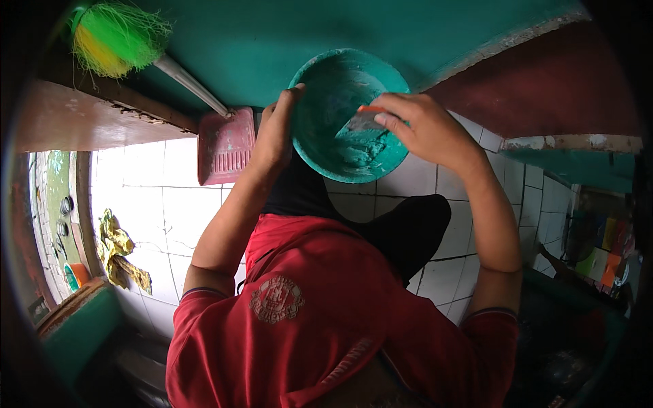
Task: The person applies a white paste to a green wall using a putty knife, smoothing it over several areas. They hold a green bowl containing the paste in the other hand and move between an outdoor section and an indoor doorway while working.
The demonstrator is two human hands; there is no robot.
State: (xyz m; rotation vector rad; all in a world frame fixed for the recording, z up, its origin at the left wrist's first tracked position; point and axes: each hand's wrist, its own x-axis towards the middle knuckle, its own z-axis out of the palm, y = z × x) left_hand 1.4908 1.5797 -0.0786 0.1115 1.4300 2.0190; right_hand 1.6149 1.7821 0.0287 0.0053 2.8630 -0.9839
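A round teal bowl (333, 88) smeared with pale teal paste sits in front of me, tilted up toward the camera. My left hand (277, 129) grips its left rim. My right hand (422, 126) holds a scraper with an orange handle (365, 119), its flat blade pressed into the lump of paste (360, 151) at the bowl's lower right. I wear a red shirt and dark trousers and sit over a white tiled floor (163, 204).
A red dustpan (226, 144) stands against the teal wall (272, 34) left of the bowl, next to a broom with green and yellow bristles (115, 37). A yellow rag (119, 251) lies on the tiles at the left. Coloured items crowd the right edge.
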